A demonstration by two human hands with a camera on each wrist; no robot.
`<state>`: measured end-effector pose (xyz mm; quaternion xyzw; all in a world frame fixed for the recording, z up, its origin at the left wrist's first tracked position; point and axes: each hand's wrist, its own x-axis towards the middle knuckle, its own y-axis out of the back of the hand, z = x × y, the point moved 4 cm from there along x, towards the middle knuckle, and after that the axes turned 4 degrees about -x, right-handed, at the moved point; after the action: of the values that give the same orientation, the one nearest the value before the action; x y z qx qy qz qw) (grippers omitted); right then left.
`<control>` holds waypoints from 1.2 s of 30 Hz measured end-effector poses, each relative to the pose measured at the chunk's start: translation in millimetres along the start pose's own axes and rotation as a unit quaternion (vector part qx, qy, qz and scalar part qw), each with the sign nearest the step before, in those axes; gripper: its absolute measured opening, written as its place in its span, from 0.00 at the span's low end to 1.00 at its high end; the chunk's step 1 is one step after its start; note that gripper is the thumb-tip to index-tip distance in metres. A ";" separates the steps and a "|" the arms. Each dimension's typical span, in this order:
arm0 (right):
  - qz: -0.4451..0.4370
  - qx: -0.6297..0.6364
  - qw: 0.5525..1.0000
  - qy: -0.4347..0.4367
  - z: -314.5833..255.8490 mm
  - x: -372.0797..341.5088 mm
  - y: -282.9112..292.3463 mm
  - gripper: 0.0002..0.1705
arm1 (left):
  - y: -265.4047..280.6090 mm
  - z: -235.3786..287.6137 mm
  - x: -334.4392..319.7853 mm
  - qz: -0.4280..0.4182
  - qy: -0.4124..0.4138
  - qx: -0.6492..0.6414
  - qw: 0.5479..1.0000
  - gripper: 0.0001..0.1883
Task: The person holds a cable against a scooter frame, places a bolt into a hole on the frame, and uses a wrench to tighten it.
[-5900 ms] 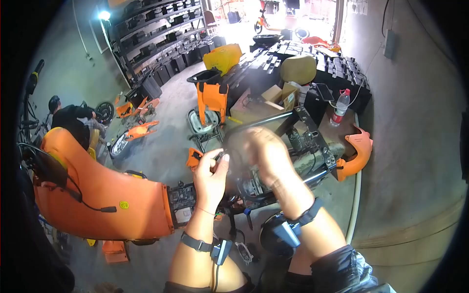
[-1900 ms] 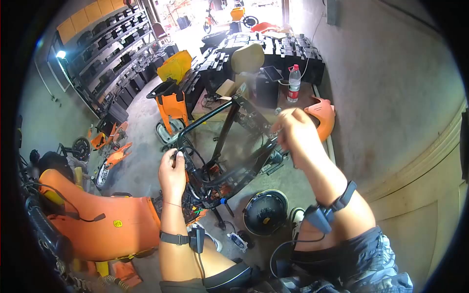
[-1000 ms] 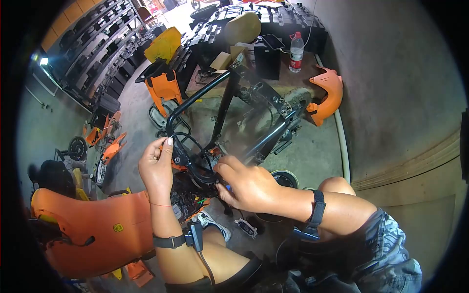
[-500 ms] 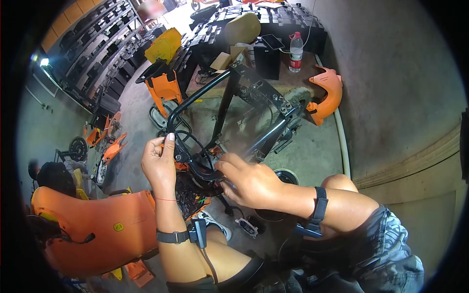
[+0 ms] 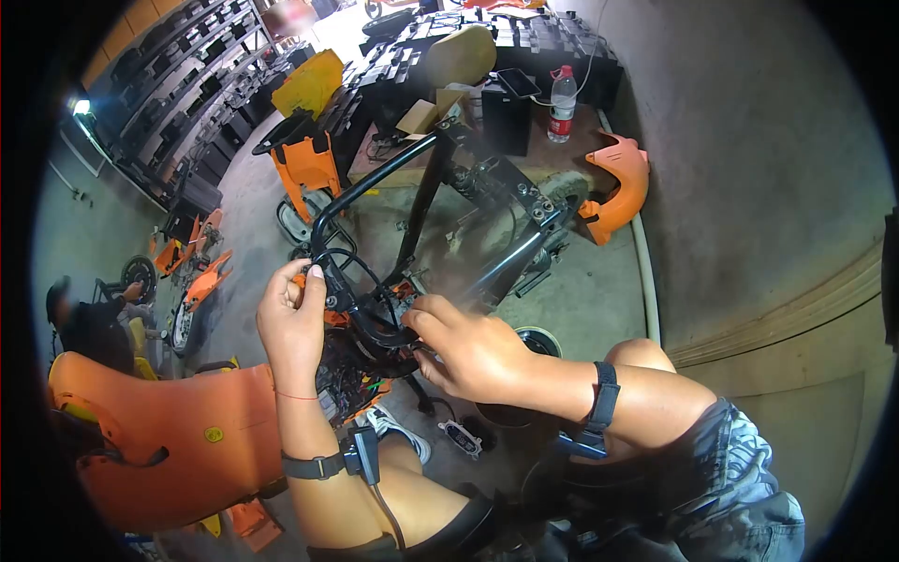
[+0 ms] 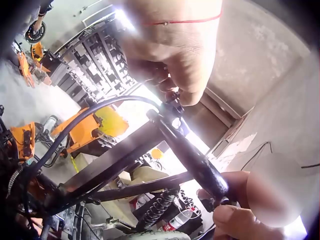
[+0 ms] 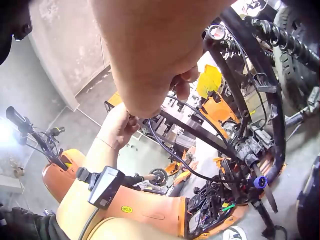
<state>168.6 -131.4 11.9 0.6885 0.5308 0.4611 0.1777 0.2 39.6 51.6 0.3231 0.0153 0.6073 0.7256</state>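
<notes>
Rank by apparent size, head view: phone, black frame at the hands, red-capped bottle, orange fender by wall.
1. black frame (by outline)
2. orange fender
3. red-capped bottle
4. phone

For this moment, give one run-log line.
left hand: pinching at black frame; right hand: pinching at same frame; bottle: standing beyond frame

Bottle label [image 5: 560,125], yel. sticker [image 5: 213,435]: no legible txt
</notes>
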 end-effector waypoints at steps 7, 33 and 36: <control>-0.005 -0.003 1.000 -0.009 -0.3 0.6 0.5 0.28 | -0.1 -1.1 0.0 -0.006 0.006 -0.037 0.999 0.11; -0.030 0.046 0.998 -0.034 -14.4 -1.2 13.4 0.33 | 23.0 44.3 -18.4 0.055 -0.010 -0.170 0.984 0.13; 0.019 0.053 0.998 -0.013 -17.1 2.3 12.8 0.34 | 24.7 81.6 -34.1 0.028 -0.014 -0.171 0.985 0.13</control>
<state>161.8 -138.3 31.1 0.7127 0.5392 0.4267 0.1389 3.6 -26.2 115.5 0.2036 -0.1082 0.6167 0.7527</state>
